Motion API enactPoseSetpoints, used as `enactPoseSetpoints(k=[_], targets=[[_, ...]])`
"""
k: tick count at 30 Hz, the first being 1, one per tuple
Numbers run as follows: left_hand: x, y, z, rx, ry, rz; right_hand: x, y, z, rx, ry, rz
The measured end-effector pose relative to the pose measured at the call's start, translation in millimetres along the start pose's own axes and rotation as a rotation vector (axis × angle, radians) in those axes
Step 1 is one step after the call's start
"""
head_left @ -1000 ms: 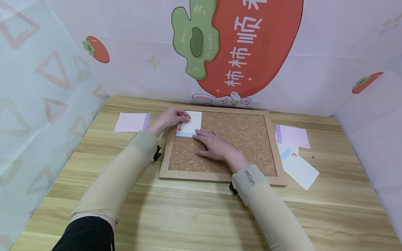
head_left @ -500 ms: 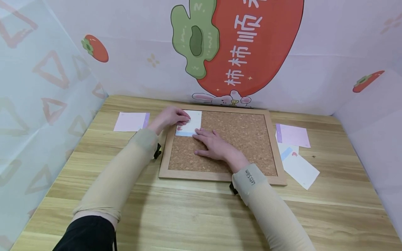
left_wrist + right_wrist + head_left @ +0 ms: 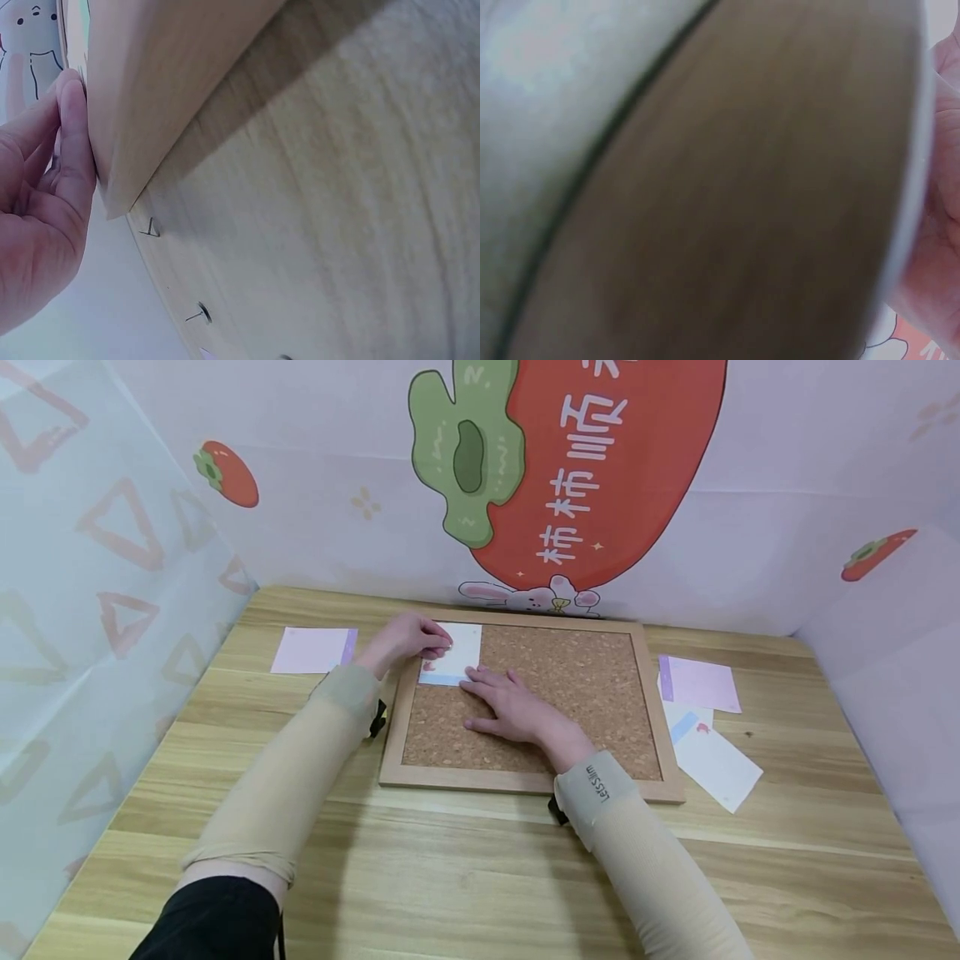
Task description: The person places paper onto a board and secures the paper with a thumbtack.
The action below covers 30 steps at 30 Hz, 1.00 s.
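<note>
A white card (image 3: 467, 652) is laid flat on the corkboard (image 3: 570, 685), at its 10 o'clock corner. The left hand (image 3: 407, 637) is set over it from 9 o'clock, thumb and fingertips drawn narrowly together; whether anything is held between them cannot be told. The right hand (image 3: 517, 708) is laid with fingers spread, grip wide, fingertips at the card's 5 o'clock corner. A pink card (image 3: 310, 651) is placed near the board's 9 o'clock, a second pink card (image 3: 705, 683) at 3. Tacks (image 3: 202, 313) are seen in the left wrist view, toward 7 o'clock.
</note>
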<state>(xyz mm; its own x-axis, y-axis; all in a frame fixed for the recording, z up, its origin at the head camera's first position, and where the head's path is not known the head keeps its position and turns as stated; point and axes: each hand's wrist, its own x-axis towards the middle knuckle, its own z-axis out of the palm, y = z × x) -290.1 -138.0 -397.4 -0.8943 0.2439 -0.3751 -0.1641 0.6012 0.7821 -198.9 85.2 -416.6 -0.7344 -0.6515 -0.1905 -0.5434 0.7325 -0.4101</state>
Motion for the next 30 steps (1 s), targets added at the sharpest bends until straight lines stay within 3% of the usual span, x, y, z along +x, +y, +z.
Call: enactPoseSetpoints(k=[9, 19, 30], targets=[[0.1, 2.0, 1.4, -0.008, 0.009, -0.031, 0.2, 0.5, 0.3, -0.005, -0.005, -0.003], [0.0, 3.0, 1.6, 0.081, 0.023, -0.015, -0.4, 1.1, 0.6, -0.002, -0.003, -0.005], [1.6, 4.9, 1.5, 0.101, 0.030, -0.033, -0.4, 0.7, 0.7, 0.008, 0.000, 0.002]])
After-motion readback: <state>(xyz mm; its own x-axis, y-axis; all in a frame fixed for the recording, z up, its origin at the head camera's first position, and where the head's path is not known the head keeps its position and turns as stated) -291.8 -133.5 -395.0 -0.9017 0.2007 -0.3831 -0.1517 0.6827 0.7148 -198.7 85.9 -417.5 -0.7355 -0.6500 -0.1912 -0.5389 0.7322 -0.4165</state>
